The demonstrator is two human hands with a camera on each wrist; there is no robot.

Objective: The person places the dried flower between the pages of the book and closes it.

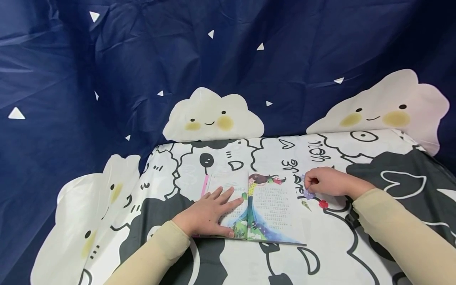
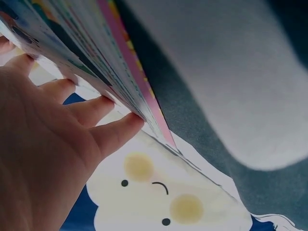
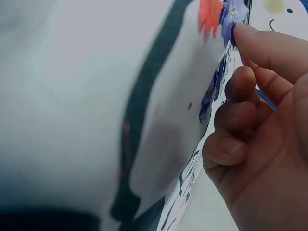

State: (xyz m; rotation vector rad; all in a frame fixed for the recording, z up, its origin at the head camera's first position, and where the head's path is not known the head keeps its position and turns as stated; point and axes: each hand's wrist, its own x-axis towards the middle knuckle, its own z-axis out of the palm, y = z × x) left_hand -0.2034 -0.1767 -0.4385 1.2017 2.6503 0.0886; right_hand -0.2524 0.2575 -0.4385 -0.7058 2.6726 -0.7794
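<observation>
An open book (image 1: 274,209) with printed text and colourful pictures lies on the sheep-patterned cloth. My left hand (image 1: 210,211) rests on its left page with the fingers spread. In the left wrist view, the fingertips (image 2: 132,120) lie on the page above the thick page edges. Right of the book, my right hand (image 1: 325,182) pinches a purple flower (image 3: 236,12) between thumb and forefinger, its other fingers curled. Just below that hand, a red flower (image 1: 323,204) and a small green leaf sprig (image 1: 305,204) lie on the cloth.
The white, black-patterned cloth (image 1: 285,265) covers the surface under the book. Behind it hangs a dark blue curtain (image 1: 178,47) with white triangles. Cloud-shaped cushions (image 1: 213,103) with smiling faces line the back and left edges.
</observation>
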